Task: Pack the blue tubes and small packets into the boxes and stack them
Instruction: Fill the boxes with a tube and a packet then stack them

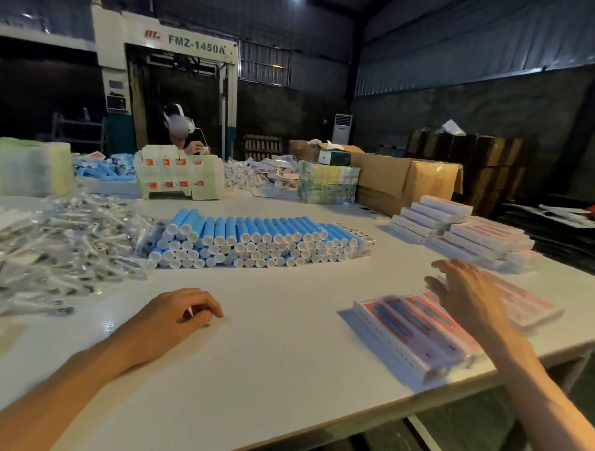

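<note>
**Hands in front of the tube stack, right one over the flat boxes**

Everything is placed from the stack of blue tubes (254,240) at the middle of the white table (266,353).

Nearer than the stack and a little left, the left hand (179,314) rests on the table. Its fingers are loosely curled and nothing is plainly held.

Nearer and to the right, the right hand (463,290) is spread wide with straight fingers over a row of flat pink-and-blue boxes (417,333). Motion blur hides whether it touches them. These boxes lie side by side, with their long axes slanting from far left to near right.

The tubes lie on their sides in several layers. Their white caps face the wearer and their long axes run away toward the far edge.

Just left of the stack is a loose heap of clear small packets (67,239). To the right and slightly beyond, closed boxes (459,229) are piled in stepped layers, lying roughly crosswise to the tubes.

Farther back stand a cardboard carton (403,182) and a seated person (186,135) wearing a headset.
</note>
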Motion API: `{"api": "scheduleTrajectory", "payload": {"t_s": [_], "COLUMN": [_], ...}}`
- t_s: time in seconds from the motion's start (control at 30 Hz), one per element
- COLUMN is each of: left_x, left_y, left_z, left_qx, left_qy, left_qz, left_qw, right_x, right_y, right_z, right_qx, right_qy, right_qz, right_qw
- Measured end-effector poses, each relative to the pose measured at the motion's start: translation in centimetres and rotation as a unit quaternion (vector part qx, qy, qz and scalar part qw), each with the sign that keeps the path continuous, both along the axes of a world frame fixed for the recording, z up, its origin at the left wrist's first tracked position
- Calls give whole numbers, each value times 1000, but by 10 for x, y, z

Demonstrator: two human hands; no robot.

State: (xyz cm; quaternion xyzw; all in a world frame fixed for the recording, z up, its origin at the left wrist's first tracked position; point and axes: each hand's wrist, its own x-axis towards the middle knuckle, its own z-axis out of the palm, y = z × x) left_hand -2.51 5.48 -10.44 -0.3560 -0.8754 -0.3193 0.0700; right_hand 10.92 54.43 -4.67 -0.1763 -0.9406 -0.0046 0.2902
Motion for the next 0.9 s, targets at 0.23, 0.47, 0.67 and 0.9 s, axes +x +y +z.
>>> {"api": "scheduleTrajectory", "payload": {"t_s": [0.23,0.47,0.67,0.9], "left_x": [2,14,15,37], "left_y": [2,-8,-54,-157], "left_z": [0,26,65,92], "left_qx": [-12,-89,-220,-359], "left_qy": [-9,42,44,-53], "left_qz": [25,144,282,585], "left_qw": [1000,985,933,725], "right_x": [-74,-124,-147,-150], "right_y": [-191,-321,-320,-323], "right_z": [16,-34,-67,-72], "right_qx": [-216,-361,-423,-437], "right_qy": [118,76,18,7], "right_qz": [342,430,420,456], "right_qw": [907,824,803,776]}}
